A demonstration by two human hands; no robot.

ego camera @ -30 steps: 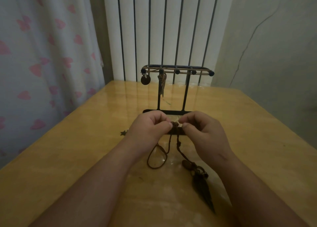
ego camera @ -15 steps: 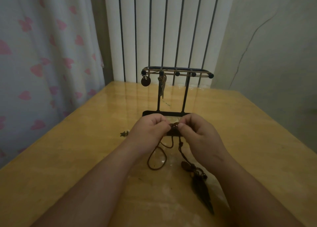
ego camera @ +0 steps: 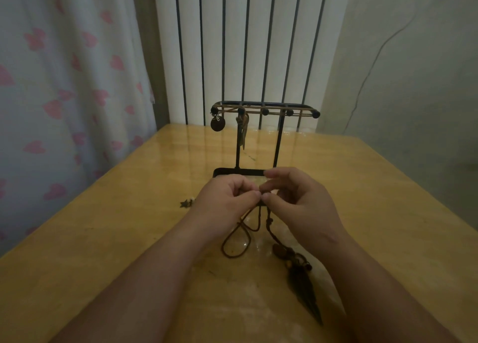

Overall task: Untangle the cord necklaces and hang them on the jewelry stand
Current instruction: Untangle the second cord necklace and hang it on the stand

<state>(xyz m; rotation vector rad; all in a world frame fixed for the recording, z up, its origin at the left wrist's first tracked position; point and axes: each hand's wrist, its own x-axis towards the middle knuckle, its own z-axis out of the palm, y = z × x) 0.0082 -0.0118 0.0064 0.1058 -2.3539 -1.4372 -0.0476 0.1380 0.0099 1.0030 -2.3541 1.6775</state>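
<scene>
A black metal jewelry stand [ego camera: 279, 140] rises at the middle of the table, with cord necklaces strung along its top bar. A round disc pendant [ego camera: 217, 124] and a long pendant [ego camera: 243, 133] hang from it. In front of its base, my left hand [ego camera: 227, 200] and my right hand [ego camera: 300, 203] pinch the same brown cord necklace [ego camera: 239, 239] at a knot between the fingertips. Its loops trail down onto the table. A dark leaf-shaped pendant [ego camera: 305, 291] with beads lies below my right wrist.
The yellow wooden table [ego camera: 103, 239] has a small star-shaped charm [ego camera: 186, 203] lying left of my left hand. A curtain with pink hearts hangs at the left, and a white ribbed radiator stands behind the table.
My right hand's fingers have spread and lifted slightly, with the index finger raised over the knot. The left hand stays pinched on the cord. The cord loops shifted a little.
</scene>
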